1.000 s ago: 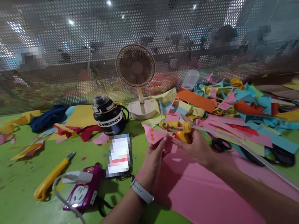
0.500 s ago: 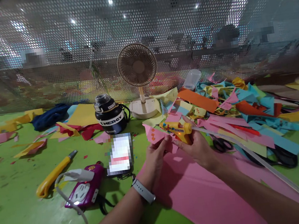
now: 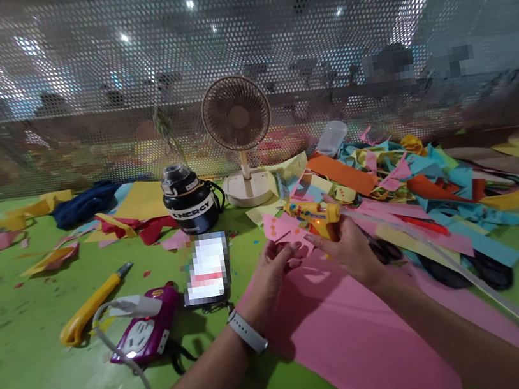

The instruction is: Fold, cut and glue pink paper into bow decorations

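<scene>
In my right hand [image 3: 351, 249] is a yellow hot glue gun [image 3: 313, 211] with a small orange light, its nozzle facing left. A clear glue stick [image 3: 434, 250] trails from its back toward the lower right. Below the nozzle is a small folded pink paper piece [image 3: 288, 228] with orange diamond marks; my right fingertips reach its right edge. My left hand [image 3: 277, 266], with a pale watch strap at the wrist, is at the piece's lower edge. Its thumb and fingers are curled together, and what they hold is hidden. A large pink sheet [image 3: 360, 328] lies beneath both hands.
A fan [image 3: 238, 117] and a dark flask [image 3: 188, 201] stand behind. A phone [image 3: 206, 269], a purple power strip [image 3: 145, 326] and a yellow utility knife [image 3: 94, 304] lie left. Paper scraps [image 3: 456, 186] and black-handled scissors [image 3: 492, 268] cover the right. A perforated metal panel [image 3: 111, 138] rises behind.
The glue gun has moved slightly right with my right hand. My left thumb has come off the marked pink piece, toward its lower edge, and more of its orange diamonds show.
</scene>
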The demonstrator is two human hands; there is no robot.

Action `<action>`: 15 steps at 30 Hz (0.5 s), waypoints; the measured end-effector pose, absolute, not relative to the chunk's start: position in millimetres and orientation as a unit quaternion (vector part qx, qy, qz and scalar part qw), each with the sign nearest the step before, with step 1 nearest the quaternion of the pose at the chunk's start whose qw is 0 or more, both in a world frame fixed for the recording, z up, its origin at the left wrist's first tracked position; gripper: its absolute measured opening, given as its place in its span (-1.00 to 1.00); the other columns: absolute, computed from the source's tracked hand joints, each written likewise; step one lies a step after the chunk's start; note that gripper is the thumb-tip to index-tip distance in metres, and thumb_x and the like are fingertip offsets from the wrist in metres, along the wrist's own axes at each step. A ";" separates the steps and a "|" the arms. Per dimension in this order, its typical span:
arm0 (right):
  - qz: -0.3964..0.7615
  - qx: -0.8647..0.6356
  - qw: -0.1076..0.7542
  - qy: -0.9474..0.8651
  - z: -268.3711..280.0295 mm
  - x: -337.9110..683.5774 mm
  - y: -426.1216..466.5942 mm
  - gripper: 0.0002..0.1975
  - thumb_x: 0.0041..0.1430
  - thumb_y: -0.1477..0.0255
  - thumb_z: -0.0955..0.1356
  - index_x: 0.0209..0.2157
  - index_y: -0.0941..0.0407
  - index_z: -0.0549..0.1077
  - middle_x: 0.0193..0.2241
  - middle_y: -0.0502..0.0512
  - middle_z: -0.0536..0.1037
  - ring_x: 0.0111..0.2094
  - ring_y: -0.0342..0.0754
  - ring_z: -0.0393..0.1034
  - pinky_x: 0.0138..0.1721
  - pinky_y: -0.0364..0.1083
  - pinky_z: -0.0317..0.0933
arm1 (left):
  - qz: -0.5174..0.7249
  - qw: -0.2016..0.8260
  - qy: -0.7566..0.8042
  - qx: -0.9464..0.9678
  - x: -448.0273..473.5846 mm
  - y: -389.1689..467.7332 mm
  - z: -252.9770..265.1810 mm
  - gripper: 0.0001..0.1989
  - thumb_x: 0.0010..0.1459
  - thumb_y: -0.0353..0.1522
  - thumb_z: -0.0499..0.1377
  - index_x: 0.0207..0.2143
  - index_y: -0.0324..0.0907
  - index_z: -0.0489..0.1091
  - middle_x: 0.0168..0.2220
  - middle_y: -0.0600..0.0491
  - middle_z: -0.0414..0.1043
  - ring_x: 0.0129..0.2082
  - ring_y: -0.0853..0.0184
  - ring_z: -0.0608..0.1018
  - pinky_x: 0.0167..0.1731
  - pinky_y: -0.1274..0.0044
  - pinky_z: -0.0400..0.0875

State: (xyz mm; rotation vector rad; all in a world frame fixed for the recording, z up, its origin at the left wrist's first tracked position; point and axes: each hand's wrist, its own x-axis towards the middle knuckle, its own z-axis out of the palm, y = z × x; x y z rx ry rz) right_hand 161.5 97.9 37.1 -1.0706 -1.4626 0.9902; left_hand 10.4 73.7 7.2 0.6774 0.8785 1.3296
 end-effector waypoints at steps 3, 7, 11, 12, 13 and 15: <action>0.419 -0.429 0.535 -0.596 38.8 166.6 103.1 -0.16 -0.09 0.32 0.50 0.23 0.05 0.17 -0.06 0.12 0.51 0.01 0.10 0.39 0.08 0.07 0.28 | 0.579 0.661 0.370 0.302 9.0 73.0 8.3 -0.57 -0.11 -0.28 0.38 -0.15 -0.22 0.45 -0.35 0.01 0.52 -0.41 0.37 0.55 -0.39 0.57 0.40; 0.416 -0.421 0.559 -0.580 46.5 172.6 107.8 -0.20 -0.15 0.27 0.52 0.16 0.04 0.24 -0.11 0.09 0.53 -0.03 0.08 0.42 0.06 0.06 0.29 | 0.572 0.660 0.371 0.315 6.5 73.3 6.2 -0.59 -0.02 -0.20 0.34 -0.14 -0.21 0.47 -0.34 -0.02 0.56 -0.40 0.36 0.57 -0.41 0.58 0.38; 0.404 -0.426 0.584 -0.561 51.2 177.5 111.2 -0.17 -0.18 0.27 0.53 0.15 0.04 0.24 -0.07 0.10 0.50 -0.01 0.07 0.40 0.08 0.06 0.28 | 0.541 0.645 0.409 0.353 5.9 73.7 5.0 -0.63 -0.03 -0.11 0.34 -0.31 -0.22 0.50 -0.29 -0.08 0.59 -0.35 0.33 0.60 -0.46 0.60 0.32; 0.402 -0.428 0.588 -0.556 51.6 178.2 111.7 -0.16 -0.19 0.27 0.53 0.16 0.05 0.23 -0.06 0.10 0.50 0.00 0.08 0.39 0.09 0.06 0.27 | 0.533 0.643 0.416 0.360 6.1 73.7 5.6 -0.63 -0.03 -0.10 0.34 -0.33 -0.22 0.50 -0.30 -0.08 0.60 -0.34 0.31 0.61 -0.48 0.61 0.30; 0.402 -0.429 0.590 -0.554 52.0 178.6 111.9 -0.15 -0.19 0.27 0.54 0.16 0.05 0.23 -0.05 0.11 0.49 0.01 0.08 0.38 0.10 0.06 0.26 | 0.528 0.640 0.422 0.366 6.5 73.6 6.4 -0.61 -0.04 -0.07 0.34 -0.35 -0.22 0.48 -0.32 -0.08 0.60 -0.34 0.30 0.62 -0.51 0.62 0.28; 0.402 -0.429 0.590 -0.553 53.4 178.6 111.5 -0.14 -0.20 0.26 0.54 0.17 0.06 0.22 -0.06 0.11 0.50 0.02 0.10 0.38 0.11 0.08 0.24 | 0.523 0.632 0.431 0.376 7.5 73.1 8.4 -0.57 -0.04 -0.01 0.31 -0.42 -0.22 0.43 -0.41 -0.07 0.59 -0.41 0.29 0.62 -0.58 0.63 0.23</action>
